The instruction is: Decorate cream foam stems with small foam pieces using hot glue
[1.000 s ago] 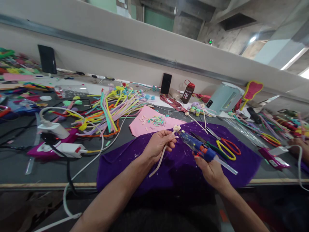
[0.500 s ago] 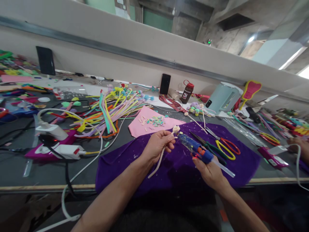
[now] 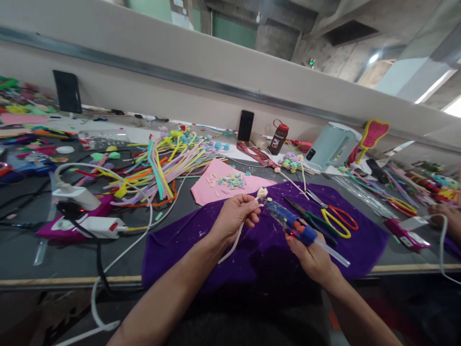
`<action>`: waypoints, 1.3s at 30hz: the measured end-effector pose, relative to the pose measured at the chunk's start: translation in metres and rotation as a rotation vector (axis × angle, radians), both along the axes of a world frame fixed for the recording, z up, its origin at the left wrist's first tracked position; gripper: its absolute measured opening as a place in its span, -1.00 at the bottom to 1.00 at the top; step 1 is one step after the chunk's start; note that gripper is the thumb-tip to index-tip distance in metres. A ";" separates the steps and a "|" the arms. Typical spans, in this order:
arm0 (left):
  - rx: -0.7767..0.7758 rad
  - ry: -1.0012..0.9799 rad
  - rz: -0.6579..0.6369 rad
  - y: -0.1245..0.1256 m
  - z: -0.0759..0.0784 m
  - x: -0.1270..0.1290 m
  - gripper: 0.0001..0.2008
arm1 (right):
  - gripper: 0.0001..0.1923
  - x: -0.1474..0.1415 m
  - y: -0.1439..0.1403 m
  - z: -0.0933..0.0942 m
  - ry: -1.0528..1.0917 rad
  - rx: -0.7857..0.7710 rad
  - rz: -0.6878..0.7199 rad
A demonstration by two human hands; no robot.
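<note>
I see a cream strip (image 3: 237, 230) with a small rolled bud (image 3: 262, 192) at its top, held up over the purple cloth (image 3: 187, 245) near the table's front edge. My left hand (image 3: 236, 216) is closed around the strip just below the bud, fingers curled in, and the loose end hangs down past the wrist. My right hand (image 3: 313, 254) is wrapped around the grip of a blue glue gun (image 3: 291, 223); its nozzle points up and left, right at the bud, and I cannot tell whether it touches. A clear glue stick (image 3: 333, 253) pokes out of the gun's back end.

On the cloth just behind the gun lie scissors (image 3: 333, 216) with red and yellow handles, and a darker pair beside them. A pink sheet (image 3: 212, 190) strewn with small coloured bits lies at the cloth's far left corner. Further left is a heap of bright strips (image 3: 165, 163), then a white power strip (image 3: 97, 225) with cables on the grey table (image 3: 29, 245).

Along the back wall stand a black phone (image 3: 246, 125), a brown bottle (image 3: 278, 138) with a red cap and a pale kettle (image 3: 333, 144). At the far right edge another person's hand (image 3: 444, 216) rests on the table.
</note>
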State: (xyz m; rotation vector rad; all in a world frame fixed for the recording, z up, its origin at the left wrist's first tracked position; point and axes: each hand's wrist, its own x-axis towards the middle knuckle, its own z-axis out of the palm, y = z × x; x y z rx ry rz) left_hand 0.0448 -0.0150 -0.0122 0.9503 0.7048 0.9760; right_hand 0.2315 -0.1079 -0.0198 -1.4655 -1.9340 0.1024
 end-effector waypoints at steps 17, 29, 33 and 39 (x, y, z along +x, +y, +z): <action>-0.009 -0.067 -0.051 0.002 0.001 -0.006 -0.82 | -0.73 0.010 0.028 0.002 -0.265 0.082 -0.128; -0.109 -0.101 -0.249 -0.003 -0.001 0.000 -0.87 | -0.84 -0.005 0.041 0.034 0.103 0.030 0.178; -0.098 -0.100 -0.245 -0.003 -0.001 0.000 -0.88 | -0.88 -0.022 0.046 0.034 0.177 -0.031 0.248; -0.062 -0.059 -0.226 -0.004 0.000 0.000 -0.84 | -0.89 -0.026 0.046 0.029 0.180 -0.031 0.231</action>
